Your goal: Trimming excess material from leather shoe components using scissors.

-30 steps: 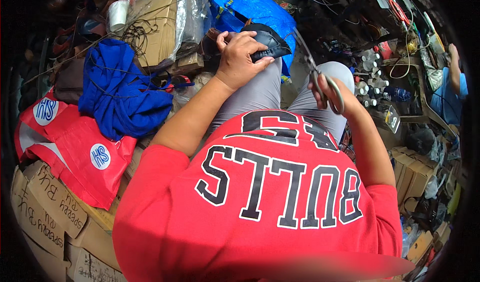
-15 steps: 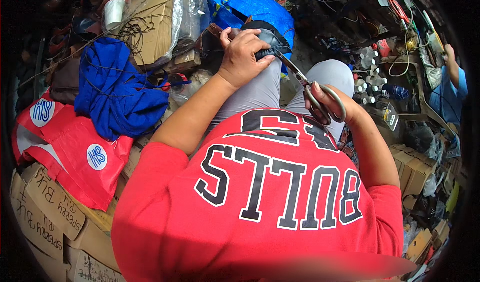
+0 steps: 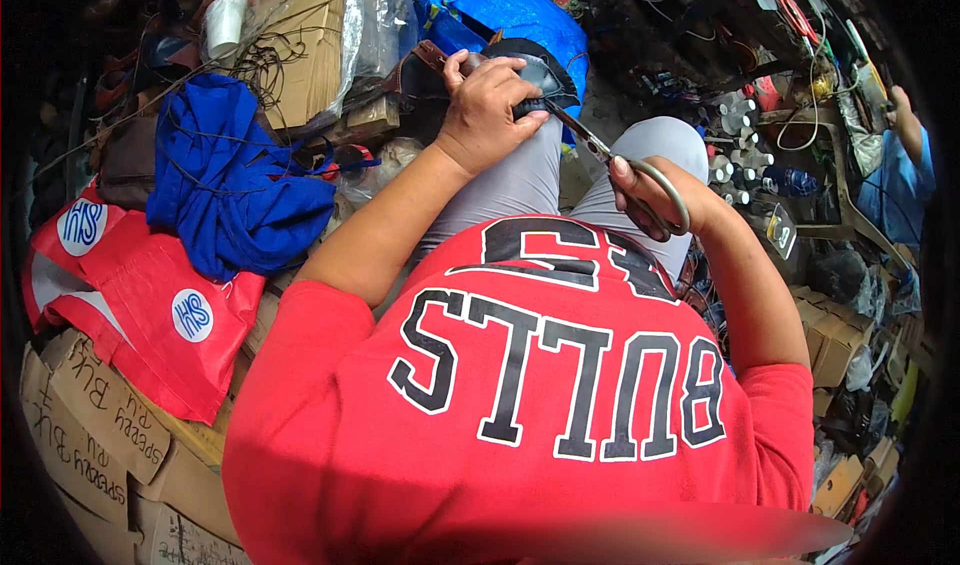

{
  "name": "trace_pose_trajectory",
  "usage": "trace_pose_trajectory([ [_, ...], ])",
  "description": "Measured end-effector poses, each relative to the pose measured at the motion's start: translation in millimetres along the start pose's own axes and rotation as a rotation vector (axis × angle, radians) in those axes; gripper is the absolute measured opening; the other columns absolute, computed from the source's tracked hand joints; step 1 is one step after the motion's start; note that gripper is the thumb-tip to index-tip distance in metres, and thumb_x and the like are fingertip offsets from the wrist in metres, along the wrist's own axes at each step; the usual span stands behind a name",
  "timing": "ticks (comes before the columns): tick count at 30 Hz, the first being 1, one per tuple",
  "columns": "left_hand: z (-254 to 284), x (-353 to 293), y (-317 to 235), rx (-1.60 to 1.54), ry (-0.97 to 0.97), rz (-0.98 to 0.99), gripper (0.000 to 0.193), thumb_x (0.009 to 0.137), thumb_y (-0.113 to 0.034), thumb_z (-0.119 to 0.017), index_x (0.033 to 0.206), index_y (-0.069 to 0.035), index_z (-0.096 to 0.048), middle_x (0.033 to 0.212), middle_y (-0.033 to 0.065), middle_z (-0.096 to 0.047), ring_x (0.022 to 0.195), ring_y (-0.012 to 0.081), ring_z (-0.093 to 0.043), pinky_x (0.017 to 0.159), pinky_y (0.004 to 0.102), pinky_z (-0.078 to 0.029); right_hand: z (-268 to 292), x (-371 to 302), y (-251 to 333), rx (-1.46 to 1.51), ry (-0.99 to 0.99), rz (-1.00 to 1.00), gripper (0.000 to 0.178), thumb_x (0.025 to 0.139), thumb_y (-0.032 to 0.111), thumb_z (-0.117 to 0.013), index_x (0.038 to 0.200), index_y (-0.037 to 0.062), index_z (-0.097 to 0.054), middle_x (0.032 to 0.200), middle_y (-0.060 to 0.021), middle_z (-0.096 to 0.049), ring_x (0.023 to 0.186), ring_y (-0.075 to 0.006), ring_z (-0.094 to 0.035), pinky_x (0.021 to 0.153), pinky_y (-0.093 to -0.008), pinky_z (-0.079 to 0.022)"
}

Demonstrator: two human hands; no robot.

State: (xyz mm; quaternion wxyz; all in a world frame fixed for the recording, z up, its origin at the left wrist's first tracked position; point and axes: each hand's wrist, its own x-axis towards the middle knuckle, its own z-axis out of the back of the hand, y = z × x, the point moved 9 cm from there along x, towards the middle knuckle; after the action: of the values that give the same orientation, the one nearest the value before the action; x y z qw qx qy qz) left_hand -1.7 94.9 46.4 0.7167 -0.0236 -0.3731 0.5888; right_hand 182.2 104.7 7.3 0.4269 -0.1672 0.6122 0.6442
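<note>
Left hand (image 3: 492,100) clamps shoe (image 3: 545,70) on knee; right hand (image 3: 655,195) grips scissors (image 3: 610,160). Blades close to left fingers (image 3: 520,105): a slip could nick them.

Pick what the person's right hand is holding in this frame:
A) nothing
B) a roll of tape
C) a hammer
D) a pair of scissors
D: the right hand has its fingers through the loop handle of a pair of scissors, whose blades point toward the dark shoe piece that the left hand presses on the knee.
</note>
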Motion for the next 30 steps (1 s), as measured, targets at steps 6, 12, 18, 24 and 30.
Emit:
trace_pose_trajectory([
  [6, 0, -1, 6, -0.028, 0.01, 0.031, 0.022, 0.063, -0.024, -0.075, 0.079, -0.012, -0.067, 0.083, 0.0005, -0.063, 0.102, 0.0167, -0.056, 0.096, 0.0477, -0.021, 3, -2, 1, -0.037, -0.059, -0.009, 0.074, 0.075, 0.075, -0.042, 0.064, 0.0025, -0.051, 0.039, -0.0015, -0.041, 0.031, -0.0121, -0.044, 0.032, -0.0242, -0.034],
  [12, 0, -2, 7, -0.105, 0.086, -0.015, 0.024, 0.065, -0.023, -0.075, 0.085, -0.011, -0.067, 0.09, 0.0021, -0.065, 0.106, 0.0181, -0.055, 0.099, 0.0462, -0.023, 0, -6, -6, 0.024, -0.032, 0.006, 0.071, 0.076, 0.074, -0.041, 0.068, 0.0043, -0.05, 0.041, -0.0009, -0.041, 0.031, -0.0111, -0.042, 0.032, -0.0234, -0.032],
  [18, 1, -4, 9, -0.102, 0.051, 0.045, 0.025, 0.061, -0.016, -0.076, 0.083, -0.01, -0.067, 0.095, 0.0047, -0.064, 0.104, 0.0196, -0.055, 0.099, 0.0443, -0.025, -11, -7, -9, 0.245, 0.085, 0.052, 0.068, 0.079, 0.072, -0.037, 0.072, 0.0055, -0.049, 0.044, -0.0014, -0.042, 0.032, -0.0104, -0.039, 0.031, -0.0235, -0.029],
  [24, 0, -4, 6, -0.123, 0.032, 0.051, 0.019, 0.06, -0.01, -0.073, 0.078, -0.009, -0.065, 0.092, 0.0068, -0.064, 0.1, 0.019, -0.057, 0.099, 0.0439, -0.025, -12, -6, -13, 0.33, 0.097, 0.041, 0.068, 0.079, 0.072, -0.036, 0.072, 0.0056, -0.049, 0.045, -0.0014, -0.042, 0.034, -0.0099, -0.039, 0.032, -0.0228, -0.029],
  [30, 0, -5, 4, -0.092, 0.014, 0.037, 0.02, 0.058, -0.005, -0.069, 0.076, -0.011, -0.063, 0.089, 0.0054, -0.062, 0.096, 0.0191, -0.057, 0.097, 0.0421, -0.026, 1, -5, -6, 0.395, -0.033, 0.163, 0.057, 0.081, 0.063, -0.046, 0.075, 0.0063, -0.05, 0.049, 0.0002, -0.043, 0.036, -0.0085, -0.041, 0.033, -0.0215, -0.03],
])
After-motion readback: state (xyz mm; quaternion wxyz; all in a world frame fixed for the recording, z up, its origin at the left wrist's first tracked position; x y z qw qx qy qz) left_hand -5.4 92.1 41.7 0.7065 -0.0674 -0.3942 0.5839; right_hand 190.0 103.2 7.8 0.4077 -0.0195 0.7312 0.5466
